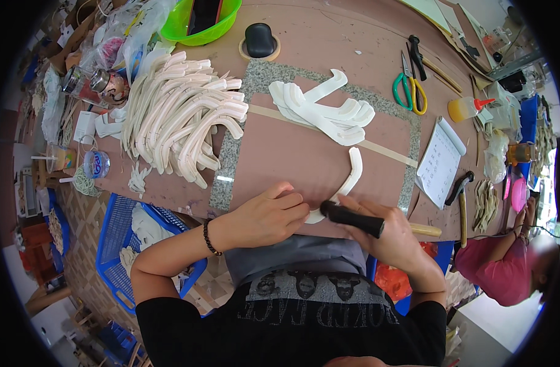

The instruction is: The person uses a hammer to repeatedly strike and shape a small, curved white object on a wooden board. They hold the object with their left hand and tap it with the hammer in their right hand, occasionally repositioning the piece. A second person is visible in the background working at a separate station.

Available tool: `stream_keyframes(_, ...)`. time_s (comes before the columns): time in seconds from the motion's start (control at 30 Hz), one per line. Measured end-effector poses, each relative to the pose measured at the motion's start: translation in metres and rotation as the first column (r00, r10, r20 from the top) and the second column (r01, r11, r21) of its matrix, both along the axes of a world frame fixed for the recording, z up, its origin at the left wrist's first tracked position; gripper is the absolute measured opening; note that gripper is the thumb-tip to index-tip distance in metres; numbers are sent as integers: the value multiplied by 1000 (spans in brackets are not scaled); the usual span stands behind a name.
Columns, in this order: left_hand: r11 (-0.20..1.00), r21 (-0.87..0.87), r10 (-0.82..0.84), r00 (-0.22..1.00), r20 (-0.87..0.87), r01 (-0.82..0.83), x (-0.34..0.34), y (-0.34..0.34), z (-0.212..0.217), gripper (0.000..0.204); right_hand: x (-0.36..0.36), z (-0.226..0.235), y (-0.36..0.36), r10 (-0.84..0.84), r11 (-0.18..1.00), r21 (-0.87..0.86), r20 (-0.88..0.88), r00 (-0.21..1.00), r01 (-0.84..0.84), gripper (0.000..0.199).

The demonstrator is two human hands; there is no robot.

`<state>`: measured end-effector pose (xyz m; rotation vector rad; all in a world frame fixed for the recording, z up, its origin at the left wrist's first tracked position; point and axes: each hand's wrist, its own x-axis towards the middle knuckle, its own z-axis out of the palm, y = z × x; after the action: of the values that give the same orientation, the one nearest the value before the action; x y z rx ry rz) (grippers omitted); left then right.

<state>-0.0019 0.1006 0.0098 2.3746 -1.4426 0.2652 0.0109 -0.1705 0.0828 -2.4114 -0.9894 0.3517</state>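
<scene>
A curved white strip point(354, 171), padded-looking and shaped like a hook, lies at the front of the work mat. My left hand point(272, 214), with a dark beaded bracelet at its wrist, has curled fingers pinching the strip's near end. In my right hand point(387, 235) is a hammer point(353, 218) with a black head and a wooden handle that sticks out to the right. Its head is over the strip's lower part and hides some of it. Farther back, several similar white strips point(322, 110) lie crossed in a small heap.
A large pile of curved strips point(179, 116) is at the left. Green-and-yellow scissors point(408, 85), a glue bottle point(466, 109), a notepad point(441, 160) and another hammer point(462, 202) are at the right. A blue basket point(111, 244) stands below the table; a person point(503, 269) sits at far right.
</scene>
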Motion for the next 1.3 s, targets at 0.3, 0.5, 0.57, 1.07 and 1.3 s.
stream_keyframes(0.3, 999, -32, -12, 994, -108, 8, 3, 16, -3, 16, 3, 4, 12, 34, 999, 6, -25, 999, -34, 64)
stream_keyframes(0.5, 985, -159, 49, 995, -85, -62, -3, 20, -11, 16, 6, 2, 23, 23, 1000, 22, -84, 996, -21, 66)
stream_keyframes(0.57, 987, -138, 65, 993, -96, -77, -6, 19, -8, 16, 7, 1, 23, 77, 997, -24, -54, 996, -78, 62)
stream_keyframes(1.07, 887, -217, 386, 912, -137, -407, -56, -2, -17, 23, 17, -2, 35, -69, 979, 195, 1, 998, 67, 59)
stream_keyframes(1.3, 877, -225, 403, 905, -138, -425, -57, -4, -18, 24, 24, -1, 42, 114, 992, 51, 40, 993, -116, 68)
